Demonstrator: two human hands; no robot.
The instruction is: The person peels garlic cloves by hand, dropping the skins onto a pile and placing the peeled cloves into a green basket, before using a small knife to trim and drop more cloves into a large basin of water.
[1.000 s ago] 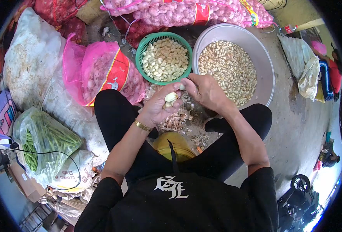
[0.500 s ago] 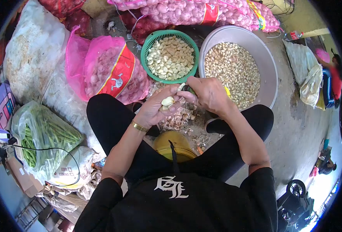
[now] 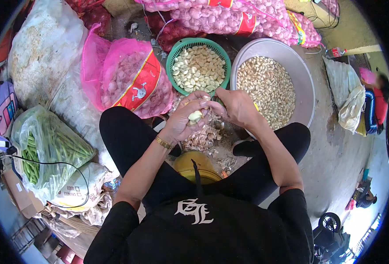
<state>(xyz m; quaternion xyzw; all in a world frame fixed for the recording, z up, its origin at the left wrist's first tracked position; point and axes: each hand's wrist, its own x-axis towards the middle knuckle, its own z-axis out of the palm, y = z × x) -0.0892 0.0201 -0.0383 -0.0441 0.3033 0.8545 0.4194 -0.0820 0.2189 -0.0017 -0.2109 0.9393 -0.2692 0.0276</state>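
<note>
Pale peeled garlic cloves (image 3: 195, 117) rest in the palm of my left hand (image 3: 183, 116), its fingers curled around them. The left fingertips and thumb meet my right hand (image 3: 238, 108), pinching at a spot mostly hidden by the fingers. My right hand is closed around what looks like a small knife; only its yellow handle end (image 3: 256, 106) shows, and the blade is hidden. Both hands are above a heap of garlic skins (image 3: 205, 136). Just beyond them is a green basket (image 3: 173, 83) of peeled cloves. At the right stands a grey tub (image 3: 306, 88) of unpeeled cloves.
A pink mesh sack of garlic (image 3: 115, 75) leans at the left, with larger garlic sacks (image 3: 229, 20) along the back. Green beans fill a plastic bag (image 3: 55, 149) at the far left. A yellow container (image 3: 194, 163) sits between my legs. Other people are at the far right.
The clove that stuck up between the fingertips is now hidden, and my left fingers have closed nearer my right hand. The view has shifted slightly. My right hand stays closed.
</note>
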